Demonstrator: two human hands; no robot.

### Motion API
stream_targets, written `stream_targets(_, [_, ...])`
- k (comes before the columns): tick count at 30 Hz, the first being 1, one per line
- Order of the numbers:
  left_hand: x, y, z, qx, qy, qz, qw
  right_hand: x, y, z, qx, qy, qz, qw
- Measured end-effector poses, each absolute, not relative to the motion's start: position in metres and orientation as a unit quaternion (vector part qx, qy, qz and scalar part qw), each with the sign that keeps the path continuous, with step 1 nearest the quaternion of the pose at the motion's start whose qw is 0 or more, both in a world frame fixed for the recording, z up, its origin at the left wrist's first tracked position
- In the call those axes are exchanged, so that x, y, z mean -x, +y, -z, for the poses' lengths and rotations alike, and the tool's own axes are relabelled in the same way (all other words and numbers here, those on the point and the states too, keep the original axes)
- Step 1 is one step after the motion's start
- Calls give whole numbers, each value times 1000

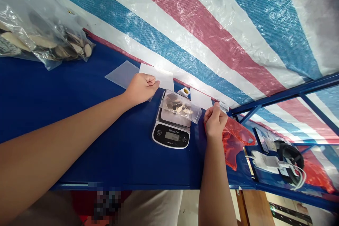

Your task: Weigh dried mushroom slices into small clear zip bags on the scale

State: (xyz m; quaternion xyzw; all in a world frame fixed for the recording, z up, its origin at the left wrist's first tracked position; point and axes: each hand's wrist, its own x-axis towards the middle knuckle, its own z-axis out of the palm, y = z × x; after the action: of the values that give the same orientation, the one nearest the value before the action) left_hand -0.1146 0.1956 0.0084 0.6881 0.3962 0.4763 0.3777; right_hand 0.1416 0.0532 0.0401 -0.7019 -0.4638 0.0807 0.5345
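Note:
A small clear bag [194,113] with dark-and-pale dried slices, possibly mushroom, lies across the pan of a digital kitchen scale [171,140]. Its lit display is too small to read surely. Left of the scale, my left hand [141,87] is closed over a white paper sheet [161,76] and a clear empty bag [123,73]; whatever its fingers hold, if anything, is hidden. On the other side, my right hand [215,122] is closed, thumb against the fingers, beside a red plastic bag [234,137]. What it pinches cannot be made out.
A large clear bag of similar slices [53,44] sits at the far left of the blue table [113,155]. Behind the scale are a small white roll [184,91] and another white sheet [200,98]. Striped sheeting [185,17] rises behind. A white charger with cable [267,160] lies right.

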Motion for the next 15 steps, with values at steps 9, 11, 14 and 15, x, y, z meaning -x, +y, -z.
stream_targets(9, [114,196,-8,-692,393,-479,371,-131,53,-50,651,-474,-288,518])
stream_targets(11, [114,197,-8,-691,391,-480,373,-117,52,-61,621,-503,-264,541])
stream_targets(14, [115,197,-8,-689,385,-481,381,-93,46,-95,586,-581,-184,534])
stream_targets(15, [115,196,-8,-688,384,-481,384,-85,44,-109,583,-607,-163,515])
